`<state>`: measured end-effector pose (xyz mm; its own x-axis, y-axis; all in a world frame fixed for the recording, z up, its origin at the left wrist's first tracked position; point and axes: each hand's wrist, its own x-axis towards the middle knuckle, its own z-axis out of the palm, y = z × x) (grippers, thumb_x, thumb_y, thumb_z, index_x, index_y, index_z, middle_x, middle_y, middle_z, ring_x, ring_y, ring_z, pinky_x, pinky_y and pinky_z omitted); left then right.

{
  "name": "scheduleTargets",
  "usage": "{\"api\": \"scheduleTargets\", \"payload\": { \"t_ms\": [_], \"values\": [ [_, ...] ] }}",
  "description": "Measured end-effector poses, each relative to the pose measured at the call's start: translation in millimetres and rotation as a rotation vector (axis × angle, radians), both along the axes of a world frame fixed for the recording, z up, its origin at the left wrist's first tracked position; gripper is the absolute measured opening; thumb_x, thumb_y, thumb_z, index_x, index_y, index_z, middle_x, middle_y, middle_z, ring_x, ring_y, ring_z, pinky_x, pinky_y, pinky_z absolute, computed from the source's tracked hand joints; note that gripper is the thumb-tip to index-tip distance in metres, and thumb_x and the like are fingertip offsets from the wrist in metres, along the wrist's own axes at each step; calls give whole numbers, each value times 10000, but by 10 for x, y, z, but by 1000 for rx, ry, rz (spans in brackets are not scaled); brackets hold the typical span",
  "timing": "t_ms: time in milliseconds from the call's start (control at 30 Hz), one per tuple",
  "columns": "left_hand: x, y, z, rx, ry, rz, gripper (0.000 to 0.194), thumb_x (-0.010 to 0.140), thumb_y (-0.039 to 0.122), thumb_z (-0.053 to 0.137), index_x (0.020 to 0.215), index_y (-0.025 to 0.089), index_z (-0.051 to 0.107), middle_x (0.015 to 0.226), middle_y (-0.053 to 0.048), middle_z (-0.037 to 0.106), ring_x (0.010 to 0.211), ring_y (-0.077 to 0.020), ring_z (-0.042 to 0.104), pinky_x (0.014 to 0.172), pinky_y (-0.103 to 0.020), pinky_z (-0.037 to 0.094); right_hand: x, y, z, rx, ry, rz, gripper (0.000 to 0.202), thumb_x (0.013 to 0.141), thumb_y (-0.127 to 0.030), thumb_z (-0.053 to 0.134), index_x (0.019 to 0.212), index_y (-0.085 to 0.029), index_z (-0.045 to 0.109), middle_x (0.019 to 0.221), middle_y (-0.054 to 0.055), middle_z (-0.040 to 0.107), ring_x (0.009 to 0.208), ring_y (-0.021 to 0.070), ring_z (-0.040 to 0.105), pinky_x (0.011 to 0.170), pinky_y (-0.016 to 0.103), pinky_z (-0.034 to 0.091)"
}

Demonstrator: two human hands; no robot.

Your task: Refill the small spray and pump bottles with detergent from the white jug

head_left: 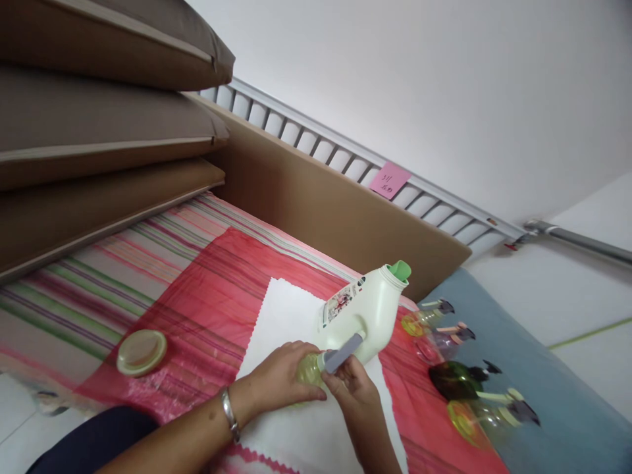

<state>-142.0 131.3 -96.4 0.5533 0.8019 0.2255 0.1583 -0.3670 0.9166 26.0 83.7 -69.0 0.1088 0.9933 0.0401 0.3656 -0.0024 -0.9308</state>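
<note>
The left hand curled around a small yellow bottle, and the right hand pinched its grey top. The bottle was over a white cloth, near a big pale jug.

1. The left hand is ungloved, its fingers uncovered.
2. Just behind it, around the wrist, sits a bracelet: one silver-coloured metal band, fairly broad, smooth and rounded, with bright glints.
3. Behind the bracelet the left forearm is bare as far as it shows, with a small round mark near the band.
4. The right hand is ungloved too, and the right forearm behind it is bare.
5. Left of the hands and nearer the body, dark navy cloth shows a plain, rounded edge; which garment, I cannot tell.
</note>
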Motion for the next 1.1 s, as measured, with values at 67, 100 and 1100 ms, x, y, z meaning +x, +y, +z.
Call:
{"api": "scheduleTargets", "payload": {
  "t_ms": [67, 100, 1100],
  "values": [
    [-4, 0, 2, -2, 3, -4, 606, 643, 393, 760, 1191, 228, 565, 1176, -65, 622, 1074, -249, 561, 956, -357, 413, -10, 1, -31, 3, 16, -6, 403, 745, -406, 665, 1080, -188, 607, 1108, 104, 680, 1044, 285, 617, 897, 398, 497],
    [-7, -1, 6, -4, 3, -7, 616, 643, 394, 759, 1203, 232, 558, 1185, -65, 619, 1079, -251, 560, 958, -360, 411, -19, -3, -35, 9, 24, 0, 421, 759, -419, 650, 1108, -191, 598, 1144, 106, 666, 1080, 282, 599, 922, 397, 484],
    [-11, -17, 12, 31, 48, 2, 614, 663, 503, 720, 1181, 218, 555, 1168, -75, 619, 1062, -265, 557, 944, -374, 413, 221, -183, 761, 455, -841, 26, 288, 825, -376, 537, 1050, -237, 650, 1172, 100, 648, 1106, 294, 573, 935, 478, 470]
  ]
}}
